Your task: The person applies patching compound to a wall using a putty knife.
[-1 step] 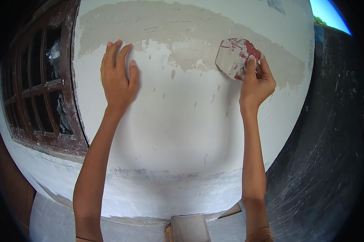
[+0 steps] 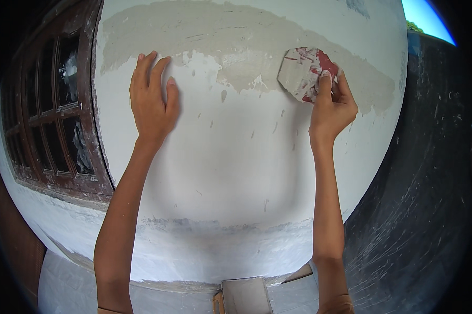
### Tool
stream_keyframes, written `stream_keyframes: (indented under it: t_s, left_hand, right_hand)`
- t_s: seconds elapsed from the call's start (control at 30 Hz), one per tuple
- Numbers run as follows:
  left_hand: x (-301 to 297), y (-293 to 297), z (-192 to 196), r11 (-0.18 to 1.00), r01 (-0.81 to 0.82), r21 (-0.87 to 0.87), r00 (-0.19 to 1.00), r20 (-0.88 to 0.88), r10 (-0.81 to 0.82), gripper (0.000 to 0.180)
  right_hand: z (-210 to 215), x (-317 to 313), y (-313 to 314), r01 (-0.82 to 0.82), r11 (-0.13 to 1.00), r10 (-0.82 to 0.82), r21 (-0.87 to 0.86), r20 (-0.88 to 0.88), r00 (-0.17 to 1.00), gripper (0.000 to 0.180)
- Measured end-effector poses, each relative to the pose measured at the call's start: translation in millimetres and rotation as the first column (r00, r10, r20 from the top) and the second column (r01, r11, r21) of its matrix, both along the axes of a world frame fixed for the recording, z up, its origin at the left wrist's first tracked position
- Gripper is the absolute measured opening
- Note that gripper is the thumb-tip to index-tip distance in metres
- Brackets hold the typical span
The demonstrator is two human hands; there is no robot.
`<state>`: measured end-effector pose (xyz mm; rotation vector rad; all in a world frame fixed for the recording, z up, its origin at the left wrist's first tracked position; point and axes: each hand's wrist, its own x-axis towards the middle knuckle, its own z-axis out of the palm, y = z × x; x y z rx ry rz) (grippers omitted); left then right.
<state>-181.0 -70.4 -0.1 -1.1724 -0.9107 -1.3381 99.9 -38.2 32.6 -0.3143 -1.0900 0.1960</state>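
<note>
Head view: right hand point(image 2: 331, 107) pinches a putty-caked red scraper point(image 2: 305, 73) flat on the white wall point(image 2: 236, 157) at the grey wet band's point(image 2: 246, 42) lower edge, left hand point(image 2: 151, 99) open, palm pressed to wall, likely as a brace.

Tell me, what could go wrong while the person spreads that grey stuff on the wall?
The left hand lies flat just below the grey putty band, so it might smudge the wet edge. The right hand presses a red scraper coated with putty; bits could drop down the white wall. The wooden window frame nearby is already splattered.
</note>
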Motion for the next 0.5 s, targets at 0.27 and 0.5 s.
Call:
stream_keyframes:
  t_s: [0.27,0.5]
  left_hand:
    - [-1.8,-2.7,1.8,0.999,-0.038,0.016,0.999,0.002,0.038,0.041]
    - [2.0,2.1,3.2,0.999,-0.032,-0.007,0.999,0.006,0.032,0.044]
  right_hand:
    - [-7.5,-19.4,15.6,0.035,0.997,-0.044,0.066,0.128,0.991,0.037]
    - [5.4,-24.5,10.5,-0.258,0.961,0.257,0.096,0.015,0.966,0.041]
